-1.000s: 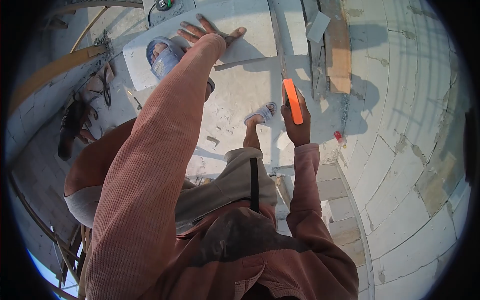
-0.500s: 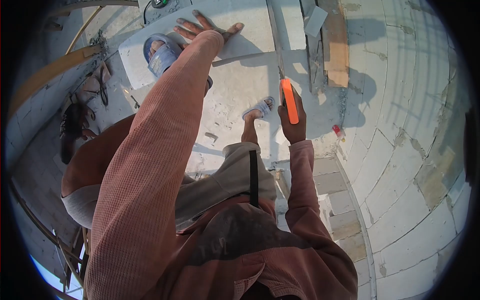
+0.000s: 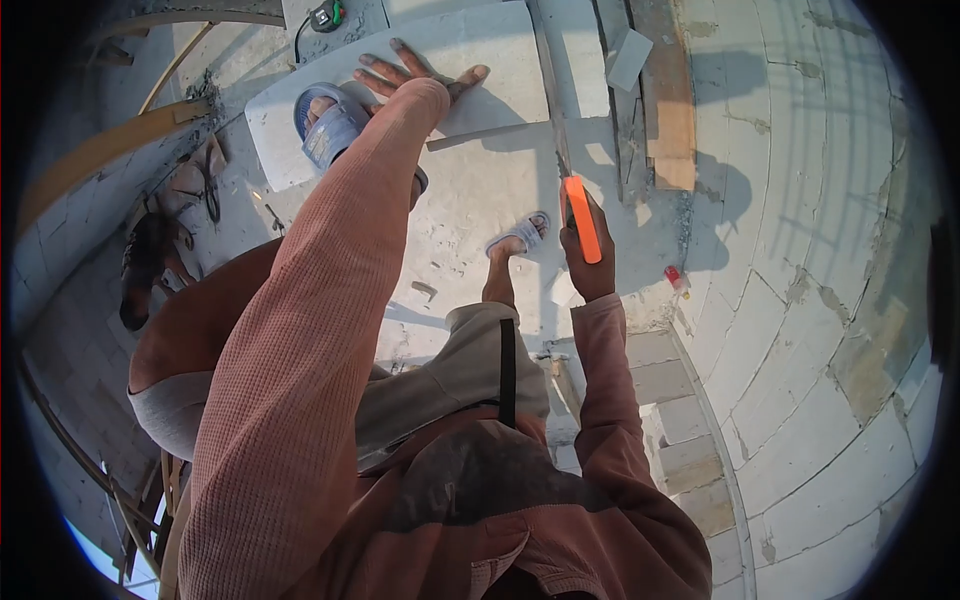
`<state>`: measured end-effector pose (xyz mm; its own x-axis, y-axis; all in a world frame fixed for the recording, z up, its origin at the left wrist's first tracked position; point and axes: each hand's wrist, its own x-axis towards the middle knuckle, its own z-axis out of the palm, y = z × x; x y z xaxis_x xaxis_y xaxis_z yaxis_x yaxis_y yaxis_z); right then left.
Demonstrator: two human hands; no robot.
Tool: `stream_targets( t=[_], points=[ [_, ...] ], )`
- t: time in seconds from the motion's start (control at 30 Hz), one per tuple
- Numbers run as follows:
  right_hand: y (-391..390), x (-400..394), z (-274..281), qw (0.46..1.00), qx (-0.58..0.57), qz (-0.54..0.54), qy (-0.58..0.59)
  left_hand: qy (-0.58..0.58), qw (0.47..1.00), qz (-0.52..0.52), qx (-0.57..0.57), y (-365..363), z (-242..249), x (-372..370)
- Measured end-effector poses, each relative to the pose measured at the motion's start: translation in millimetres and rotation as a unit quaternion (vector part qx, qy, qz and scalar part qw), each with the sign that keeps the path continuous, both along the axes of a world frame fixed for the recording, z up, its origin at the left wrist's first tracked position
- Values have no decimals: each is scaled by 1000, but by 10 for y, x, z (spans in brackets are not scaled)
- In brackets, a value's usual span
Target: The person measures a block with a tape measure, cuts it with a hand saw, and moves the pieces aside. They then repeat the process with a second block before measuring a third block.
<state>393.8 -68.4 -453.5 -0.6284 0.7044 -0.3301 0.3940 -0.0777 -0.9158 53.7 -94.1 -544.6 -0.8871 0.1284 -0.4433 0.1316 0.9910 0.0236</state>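
Wrapping its fingers closed around the orange handle of a saw, the right hand is holding on, as I am seeing from my remote seat. The left hand is lying flat with its fingers spread apart, bearing on a pale board and grasping nothing. Against the view a second ago, the handle is sitting slightly nearer the body, while the left hand is staying planted; I am reading that as a back stroke, with the board being kept steady. The blade is running along the board's right edge, between it and another pale slab; how deep it is reaching, I cannot tell. A sandal is resting on the board near the left hand, probably weighing it down too. Further out, a second sandal is standing near the handle, perhaps crowding a longer pull. A loose block and a brown plank are lying to the right, and a tape measure is sitting beyond the board.
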Motion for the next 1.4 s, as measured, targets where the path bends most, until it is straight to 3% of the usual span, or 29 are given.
stream_targets(
  t=[0.1, 0.17, 0.2, 0.27, 0.4, 0.43, 0.5, 0.53, 0.57, 0.63, 0.67, 0.7, 0.8, 0.87, 0.93, 1.0, 1.03, 1.1, 1.17, 1.27, 1.33, 1.4],
  points=[
    [-385, 425, 238, 997, -27, -1, -74, -17, 999, 3, -28, 59, 110, -9],
    [-800, 1177, 329, 992, 18, 38, -118, 8, 1000, -12, -26, 8, -32, 17],
    [-805, 1260, 402, 986, 81, 73, -122, 25, 999, -18, -24, 14, -46, -1],
    [-713, 1300, 259, 986, 49, 88, -136, -1, 1000, -12, -4, -47, -5, 45],
    [140, 139, -153, 993, 65, 91, -38, 17, 1000, -10, 22, -28, 14, 22],
    [140, 84, -214, 989, 122, 81, 1, 20, 1000, -13, 7, -19, 27, -3],
    [73, 68, -105, 993, 99, 66, -19, 19, 1000, -9, -20, 14, 53, 32],
    [-76, 72, 58, 996, 4, 51, -79, 20, 999, -15, -20, 14, 70, 2],
    [-255, 174, 142, 997, 35, 19, -62, 24, 999, -17, -24, 26, 67, -14],
    [-670, 784, 256, 990, 20, 19, -136, 21, 999, -16, -29, 53, 18, -5],
    [-869, 1203, 239, 994, 21, 26, -104, 24, 999, -17, -29, 51, -11, -19],
    [-897, 1282, 442, 985, -6, 41, -167, 28, 999, -18, -29, 33, -24, -43],
    [-625, 1037, 308, 988, -16, 43, -149, 24, 999, -23, -27, 9, -2, -17],
    [-122, 272, 17, 989, 116, 68, -62, 21, 999, -25, -34, 6, -1, -12],
    [95, -2, -192, 991, 123, 43, 5, 15, 998, -33, -59, 18, -22, -34],
    [-24, -76, -73, 992, 118, 28, -33, 9, 1000, -16, -20, 36, -19, -29],
    [-72, -92, 212, 993, -49, 17, -105, 2, 1000, -8, -5, 4, 7, 16],
    [-418, 258, 315, 994, 43, 11, -101, 20, 999, -19, -20, 60, 22, -66],
    [-734, 724, 585, 989, 45, 25, -142, 22, 999, -18, -21, 39, 8, -52],
    [-536, 709, 729, 987, 7, 51, -150, 22, 999, -20, -19, 6, 38, -40],
    [-171, 267, 459, 987, 116, 82, -77, 25, 999, -18, -22, 33, 40, -49],
    [64, -237, 181, 987, 147, 57, -12, 26, 999, -23, -22, 42, 62, -26]
  ],
)
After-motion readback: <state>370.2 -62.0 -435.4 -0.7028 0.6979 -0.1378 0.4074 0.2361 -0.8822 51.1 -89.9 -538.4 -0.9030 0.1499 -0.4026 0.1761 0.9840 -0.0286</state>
